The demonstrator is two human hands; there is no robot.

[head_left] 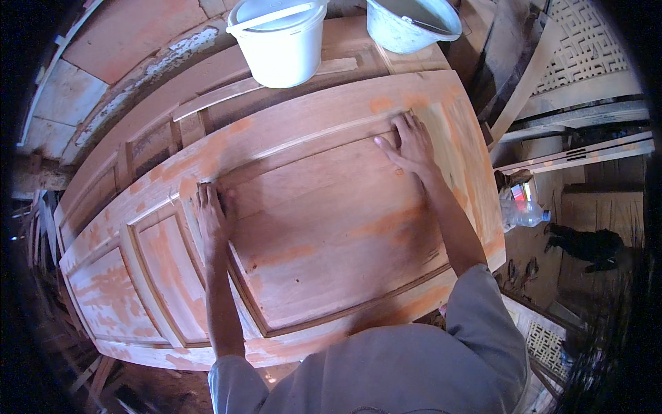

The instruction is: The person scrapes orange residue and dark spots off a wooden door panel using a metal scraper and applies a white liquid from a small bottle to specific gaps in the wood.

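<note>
Door [289, 228]: lies face up in the middle of the scene, stretching from left to right, with orange-brown patches scattered over pale wood.
Small panels [172, 269]: framed by raised moulding, toward the door's left end.
Far panelled piece [153, 148]: brown, just beyond the door, running along its far edge.
Left hand [214, 214]: at the far left corner of the large panel, fingers bent over the moulding; I cannot tell whether it grasps anything.
Wooden strip [221, 99]: rests slantwise on the far panelled piece, its right part near the white bucket.
White bucket [283, 52]: far side, upright, a handle across its top.
Large panel [324, 200]: smooth and reddish, between and nearer than the two hands.
Right hand [414, 145]: at the large panel's far right corner, fingers curled down, thumb apart; a small dark edge shows by the fingertips, but whether it is held I cannot tell.
Bluish bucket [396, 38]: far side, right of the white one.
Clear bottle [527, 213]: beyond the door's right end, blue cap pointing right.
Lattice panel [586, 52]: far right, pale, with cut-out openings.
</note>
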